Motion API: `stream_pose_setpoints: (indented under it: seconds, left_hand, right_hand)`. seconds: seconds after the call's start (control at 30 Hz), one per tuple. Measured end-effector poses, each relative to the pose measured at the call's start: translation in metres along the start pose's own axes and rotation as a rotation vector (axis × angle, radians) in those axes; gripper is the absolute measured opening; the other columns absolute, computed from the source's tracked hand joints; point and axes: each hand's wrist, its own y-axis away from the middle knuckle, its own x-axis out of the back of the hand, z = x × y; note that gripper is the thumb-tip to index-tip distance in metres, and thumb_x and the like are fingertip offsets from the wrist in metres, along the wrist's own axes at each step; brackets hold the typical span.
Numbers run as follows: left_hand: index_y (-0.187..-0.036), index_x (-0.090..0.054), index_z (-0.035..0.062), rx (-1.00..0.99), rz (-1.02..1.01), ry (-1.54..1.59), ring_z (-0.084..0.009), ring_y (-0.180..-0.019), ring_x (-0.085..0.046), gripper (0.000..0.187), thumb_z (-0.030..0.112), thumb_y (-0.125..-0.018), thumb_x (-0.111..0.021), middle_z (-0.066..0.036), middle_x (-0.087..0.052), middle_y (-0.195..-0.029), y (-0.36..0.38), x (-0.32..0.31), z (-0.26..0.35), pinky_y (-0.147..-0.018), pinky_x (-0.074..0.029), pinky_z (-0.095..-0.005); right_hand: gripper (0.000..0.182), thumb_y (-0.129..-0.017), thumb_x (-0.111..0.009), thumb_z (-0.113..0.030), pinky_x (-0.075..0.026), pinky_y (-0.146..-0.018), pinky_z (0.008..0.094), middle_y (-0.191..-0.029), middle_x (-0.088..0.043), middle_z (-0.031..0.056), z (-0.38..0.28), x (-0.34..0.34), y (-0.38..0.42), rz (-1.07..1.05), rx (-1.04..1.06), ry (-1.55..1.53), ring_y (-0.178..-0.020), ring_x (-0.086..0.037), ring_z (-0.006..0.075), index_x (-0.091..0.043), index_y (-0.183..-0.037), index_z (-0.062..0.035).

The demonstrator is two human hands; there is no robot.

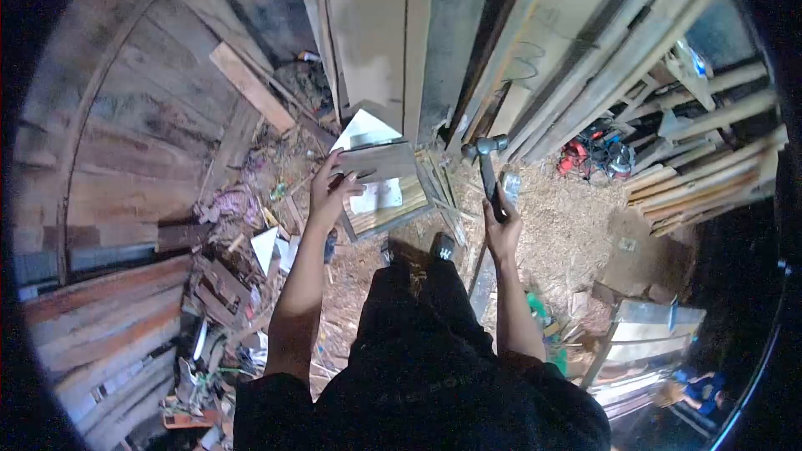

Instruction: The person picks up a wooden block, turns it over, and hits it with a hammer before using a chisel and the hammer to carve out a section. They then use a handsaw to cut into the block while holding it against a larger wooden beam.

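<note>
My right hand is closed around the handle of a hammer, its metal head pointing up and away from me. A short, flat wooden board is in my left hand, gripped at its left end with the fingers partly spread along the edge. Beneath the board, a white sheet shows on both sides of it. A low stack of wooden slats lies under that sheet, just in front of my feet.
Tall planks lean on the wall ahead. Scrap and rubbish clutter the left floor. Red and dark tools or cables sit at right, beside stacked timber. Sawdust covers the ground. A person is at the lower right.
</note>
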Motion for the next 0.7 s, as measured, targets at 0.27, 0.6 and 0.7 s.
stream_pose_setpoints:
  seconds: [0.27, 0.6, 0.7]
  left_hand:
    - [-0.155, -0.033, 0.0090, -0.104, -0.212, -0.008, -0.0232, -0.082, -0.073, 0.067, -0.002, -0.095, -0.063, -0.018, -0.068, -0.108, -0.025, -0.067, 0.055, -0.071, -0.062, -0.0319]
    - [-0.155, -0.034, 0.0097, -0.079, -0.470, -0.086, -0.0219, -0.085, -0.073, 0.065, -0.001, -0.097, -0.061, -0.016, -0.067, -0.120, -0.028, -0.172, 0.052, -0.071, -0.059, -0.0311]
    - [-0.155, -0.033, 0.0094, -0.083, -0.575, -0.124, -0.0227, -0.084, -0.073, 0.065, -0.001, -0.097, -0.060, -0.018, -0.068, -0.117, -0.026, -0.214, 0.041, -0.071, -0.060, -0.0313]
  right_hand:
    - [0.041, -0.094, -0.067, -0.011, -0.049, -0.097, 0.0326, -0.118, -0.072, 0.0197, -0.016, 0.049, 0.012, 0.279, 0.092, -0.131, -0.109, -0.067, 0.0198, -0.063, -0.134, -0.0035]
    - [0.040, -0.093, -0.068, -0.010, -0.050, -0.097, 0.0317, -0.120, -0.071, 0.0197, -0.009, 0.124, 0.050, 0.457, -0.075, -0.060, -0.109, -0.068, 0.0193, -0.064, -0.132, -0.0020]
    - [0.040, -0.093, -0.068, -0.011, -0.050, -0.097, 0.0320, -0.120, -0.071, 0.0197, 0.016, 0.154, 0.064, 0.523, -0.066, -0.099, -0.109, -0.068, 0.0201, -0.064, -0.132, -0.0015]
